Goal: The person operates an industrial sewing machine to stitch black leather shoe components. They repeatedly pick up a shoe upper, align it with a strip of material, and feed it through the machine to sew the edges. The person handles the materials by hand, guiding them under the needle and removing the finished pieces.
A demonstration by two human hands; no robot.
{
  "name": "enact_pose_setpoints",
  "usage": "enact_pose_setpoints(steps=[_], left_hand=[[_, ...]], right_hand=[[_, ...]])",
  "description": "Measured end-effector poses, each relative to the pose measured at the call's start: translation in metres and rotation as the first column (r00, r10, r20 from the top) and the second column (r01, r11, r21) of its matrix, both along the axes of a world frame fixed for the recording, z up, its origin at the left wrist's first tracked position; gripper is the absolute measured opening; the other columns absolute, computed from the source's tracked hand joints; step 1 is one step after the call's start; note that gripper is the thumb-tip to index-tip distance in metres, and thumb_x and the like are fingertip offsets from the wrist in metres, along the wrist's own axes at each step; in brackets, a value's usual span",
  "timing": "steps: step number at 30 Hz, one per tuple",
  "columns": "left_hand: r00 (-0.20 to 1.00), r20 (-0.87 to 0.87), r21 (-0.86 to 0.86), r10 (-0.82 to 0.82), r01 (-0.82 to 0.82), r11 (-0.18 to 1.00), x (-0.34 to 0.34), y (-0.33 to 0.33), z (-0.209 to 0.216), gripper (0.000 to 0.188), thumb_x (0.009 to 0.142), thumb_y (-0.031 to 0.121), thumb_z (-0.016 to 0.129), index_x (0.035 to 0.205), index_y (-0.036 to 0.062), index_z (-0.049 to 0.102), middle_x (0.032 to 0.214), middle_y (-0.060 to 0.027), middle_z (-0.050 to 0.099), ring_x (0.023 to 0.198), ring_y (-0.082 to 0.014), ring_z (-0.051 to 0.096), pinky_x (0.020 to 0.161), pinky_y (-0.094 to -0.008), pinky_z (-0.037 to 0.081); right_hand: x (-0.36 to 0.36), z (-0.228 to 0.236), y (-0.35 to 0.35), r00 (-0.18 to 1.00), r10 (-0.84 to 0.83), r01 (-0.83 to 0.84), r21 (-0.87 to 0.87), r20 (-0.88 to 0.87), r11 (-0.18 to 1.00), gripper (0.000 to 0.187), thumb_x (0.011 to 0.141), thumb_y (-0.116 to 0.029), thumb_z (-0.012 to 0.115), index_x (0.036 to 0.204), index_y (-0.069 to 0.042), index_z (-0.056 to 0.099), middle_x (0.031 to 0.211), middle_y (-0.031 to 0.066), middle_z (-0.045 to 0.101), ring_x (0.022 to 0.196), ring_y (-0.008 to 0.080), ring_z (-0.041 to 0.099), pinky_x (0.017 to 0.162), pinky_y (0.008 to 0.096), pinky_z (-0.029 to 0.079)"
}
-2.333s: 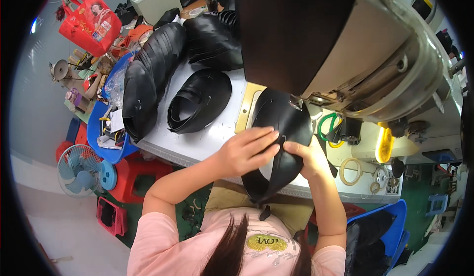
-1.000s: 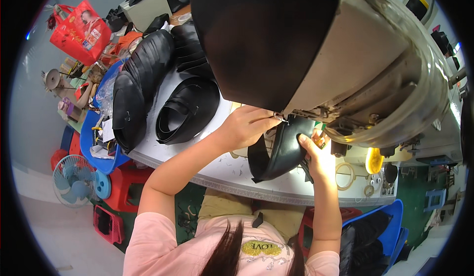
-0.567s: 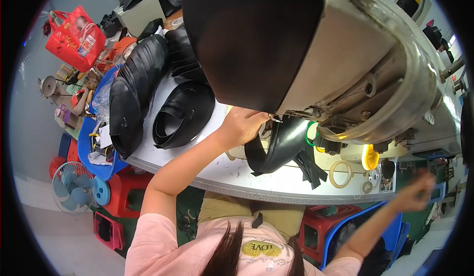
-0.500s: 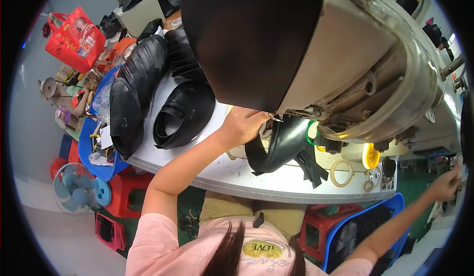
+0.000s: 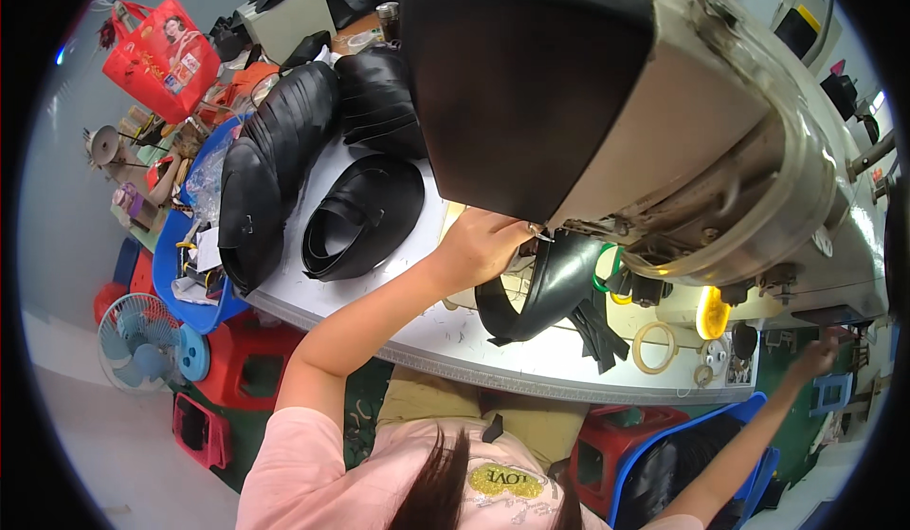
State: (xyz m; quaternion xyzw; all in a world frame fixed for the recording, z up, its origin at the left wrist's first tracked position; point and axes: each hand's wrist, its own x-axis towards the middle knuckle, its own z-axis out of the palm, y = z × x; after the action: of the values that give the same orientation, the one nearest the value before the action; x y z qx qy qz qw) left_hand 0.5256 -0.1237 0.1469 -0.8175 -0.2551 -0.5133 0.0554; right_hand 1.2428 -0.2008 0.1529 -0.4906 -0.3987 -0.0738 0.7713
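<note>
My left hand (image 5: 482, 248) is at the front of the sewing machine (image 5: 531, 84), beside its needle area. Its thumb and fingers are pinched together against a small shiny metal piece, partly covered by the machine head, so I cannot make out what they hold. Just right of that hand, a curved black leather piece (image 5: 555, 279) stands on the white table, with loose black strips (image 5: 597, 334) beside it. My right arm reaches far out to the right. My right hand (image 5: 813, 355) is small and blurred below the machine's right end, its fingers unclear.
Stacked black leather pieces (image 5: 284, 132) and a coiled one (image 5: 365, 217) lie on the table's left. A tape roll (image 5: 654, 347) is near its front right edge. Blue bins flank the table; a red stool (image 5: 237, 359) and a fan (image 5: 140, 340) stand at left.
My right hand has come in leftward from the far right edge. My left hand stays at the machine's needle area. The whole view has shifted slightly.
</note>
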Motion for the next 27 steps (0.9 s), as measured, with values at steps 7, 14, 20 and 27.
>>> enact_pose_setpoints(steps=[7,14,20,27], left_hand=[[0.999,-0.037,-0.006,0.031,-0.031,0.999,-0.004,-0.005,0.003,0.015,0.063,-0.005,0.061,0.077,0.0004,0.057,0.074,-0.0115,0.062,0.068,-0.0292,0.059,0.061,-0.0362,0.047],[0.999,0.021,-0.025,0.031,-0.031,0.999,-0.004,-0.005,-0.007,0.019,0.061,-0.008,0.061,0.078,0.0002,0.056,0.074,-0.0118,0.061,0.066,-0.0286,0.059,0.058,-0.0353,0.047],[0.999,0.026,-0.003,0.040,-0.040,0.999,-0.001,-0.004,-0.008,0.021,0.061,-0.008,0.061,0.080,0.0009,0.057,0.077,-0.0109,0.061,0.068,-0.0275,0.059,0.058,-0.0331,0.047],[1.000,0.023,0.006,0.019,-0.019,1.000,0.000,-0.017,-0.005,0.021,0.065,-0.006,0.063,0.084,0.0004,0.060,0.081,-0.0106,0.060,0.076,-0.0274,0.060,0.062,-0.0338,0.050]], right_hand=[[-0.066,0.111,0.004,0.872,-0.364,0.435,-0.182,0.327,0.882,0.038,0.089,-0.032,0.050,0.099,0.004,0.057,0.088,0.0098,0.061,0.074,0.0117,0.056,0.059,0.0248,0.040],[-0.223,0.023,-0.032,0.870,-0.252,0.370,-0.222,0.424,0.902,0.022,0.083,-0.004,0.045,0.100,0.000,0.060,0.102,0.0122,0.061,0.087,0.0213,0.059,0.075,0.0310,0.046],[-0.338,-0.002,-0.047,0.568,0.039,0.286,-0.242,0.822,0.927,0.027,0.070,0.014,0.044,0.088,0.002,0.060,0.093,0.0138,0.062,0.084,0.0298,0.060,0.079,0.0373,0.047],[-0.342,0.001,-0.051,0.596,0.060,0.250,-0.257,0.801,0.934,0.026,0.072,0.014,0.041,0.088,0.004,0.059,0.093,0.0139,0.063,0.085,0.0292,0.060,0.078,0.0365,0.047]])
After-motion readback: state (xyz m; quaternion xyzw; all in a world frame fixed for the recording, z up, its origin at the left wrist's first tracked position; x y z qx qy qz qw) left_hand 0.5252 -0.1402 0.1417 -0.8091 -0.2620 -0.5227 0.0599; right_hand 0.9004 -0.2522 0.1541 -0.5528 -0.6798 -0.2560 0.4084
